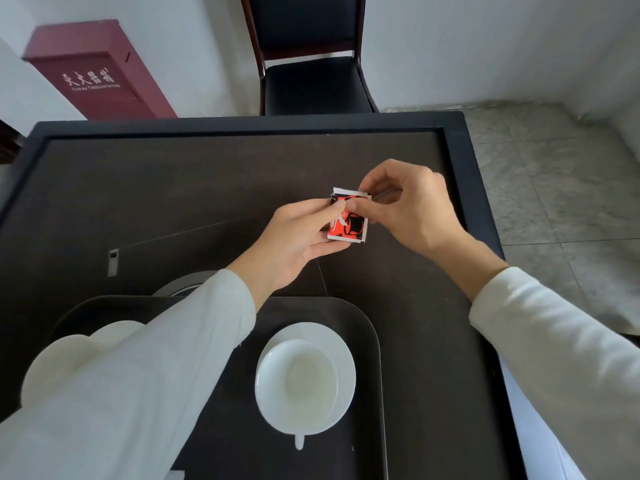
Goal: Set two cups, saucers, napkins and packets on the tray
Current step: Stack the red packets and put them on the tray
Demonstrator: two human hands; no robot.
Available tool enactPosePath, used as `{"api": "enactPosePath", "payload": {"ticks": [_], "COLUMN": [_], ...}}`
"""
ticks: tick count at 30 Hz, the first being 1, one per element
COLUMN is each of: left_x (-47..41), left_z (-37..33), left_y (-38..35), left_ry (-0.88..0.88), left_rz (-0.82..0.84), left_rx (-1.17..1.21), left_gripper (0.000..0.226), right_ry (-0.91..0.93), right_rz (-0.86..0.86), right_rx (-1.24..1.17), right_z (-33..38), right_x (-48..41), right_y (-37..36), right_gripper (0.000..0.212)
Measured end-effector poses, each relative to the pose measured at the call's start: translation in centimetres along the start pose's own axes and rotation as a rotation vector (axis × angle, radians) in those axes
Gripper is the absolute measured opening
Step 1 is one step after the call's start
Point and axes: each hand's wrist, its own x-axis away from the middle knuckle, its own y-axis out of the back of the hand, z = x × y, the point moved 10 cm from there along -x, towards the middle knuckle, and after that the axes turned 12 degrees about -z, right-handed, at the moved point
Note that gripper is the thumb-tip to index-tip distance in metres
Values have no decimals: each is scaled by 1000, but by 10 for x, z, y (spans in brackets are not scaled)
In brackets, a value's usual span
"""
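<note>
Packet [348,220] pinched btwn both hands: left [294,237] + right [412,206].

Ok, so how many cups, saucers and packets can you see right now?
Cup: 1
Saucer: 1
Packet: 1, red, pinched by the left hand and the right hand
Total: 3 in plain view. More white crockery is half hidden by the left sleeve, so it is not counted.

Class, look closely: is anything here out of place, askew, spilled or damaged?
The red-and-black paper packet, pinched by the left hand and right hand above the dark table, looks crumpled or torn along its top edge. No spill shows.
</note>
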Motion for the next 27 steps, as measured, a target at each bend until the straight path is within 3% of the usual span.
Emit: {"api": "enactPosePath", "payload": {"ticks": [5, 10, 13, 20, 27], "left_x": [20, 50, 69, 131, 216], "left_z": [-8, -9, -9, -11, -6], "left_y": [3, 6, 9, 13, 28], "left_ry": [-47, -66, -63, -64, 28], "left_rz": [30, 83, 82, 115, 91], "left_rx": [-26, -74, -84, 4, 150], "left_gripper": [21, 20, 19, 26, 32], "right_ry": [207, 375, 394, 423, 398], "right_rz": [-119, 38, 116, 107, 87], "right_rx": [105, 212, 253, 268, 224], "right_z": [39, 69, 81, 124, 183], "right_x": [20, 52, 69, 105, 160], "right_y": [13, 10, 13, 28, 58], "right_gripper": [19, 32, 46, 56, 51]}}
